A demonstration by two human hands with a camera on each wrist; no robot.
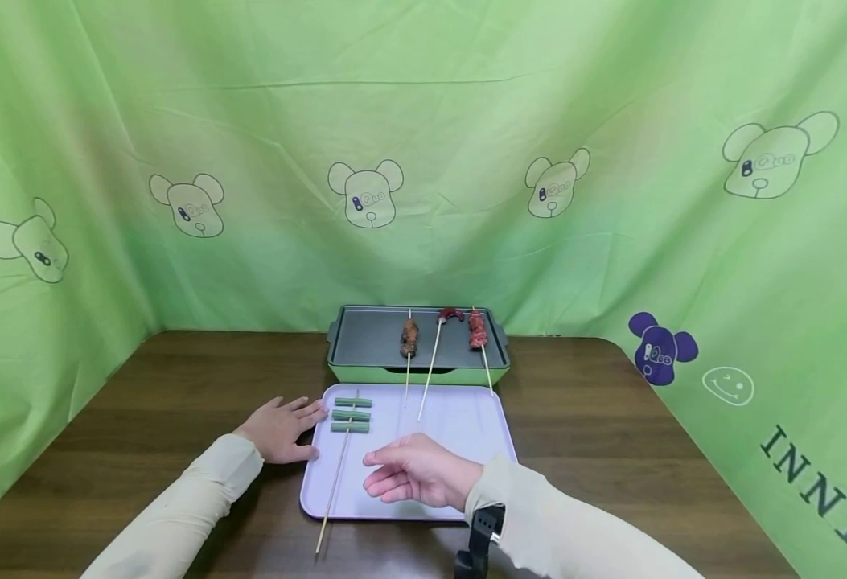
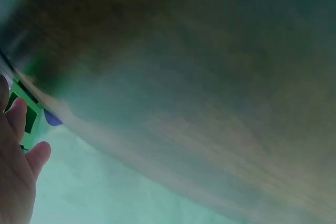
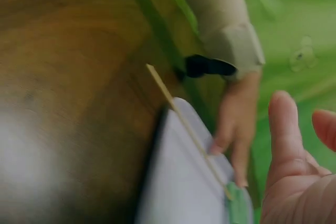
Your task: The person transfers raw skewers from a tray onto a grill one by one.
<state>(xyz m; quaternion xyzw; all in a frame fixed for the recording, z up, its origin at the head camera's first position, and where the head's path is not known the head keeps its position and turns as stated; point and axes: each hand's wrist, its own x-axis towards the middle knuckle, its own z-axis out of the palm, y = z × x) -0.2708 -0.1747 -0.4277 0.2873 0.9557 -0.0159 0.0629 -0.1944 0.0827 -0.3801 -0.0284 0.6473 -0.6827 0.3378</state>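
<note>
My left hand (image 1: 281, 430) lies at the left edge of a pale lilac tray (image 1: 466, 418), fingers spread, fingertips at the rim. Over the middle of the tray hovers my right hand (image 1: 423, 473), its fingers loosely bent and holding nothing. Between the hands, a skewer of green stick-shaped pieces (image 1: 351, 416) lies on the tray's left side, its bare end sticking out past the front edge. The right wrist view shows this skewer's stick (image 3: 194, 135) beside the left hand. In the left wrist view only part of the left hand shows, at the lower left.
Behind the tray stands a green grill with a dark plate (image 1: 365, 334). On it lie a brown skewer (image 1: 409, 338), a skewer with a curled dark red piece (image 1: 450, 314) and a red meat skewer (image 1: 477, 330), sticks pointing forward. Green cloth (image 1: 452, 265) surrounds the wooden table (image 1: 597, 418).
</note>
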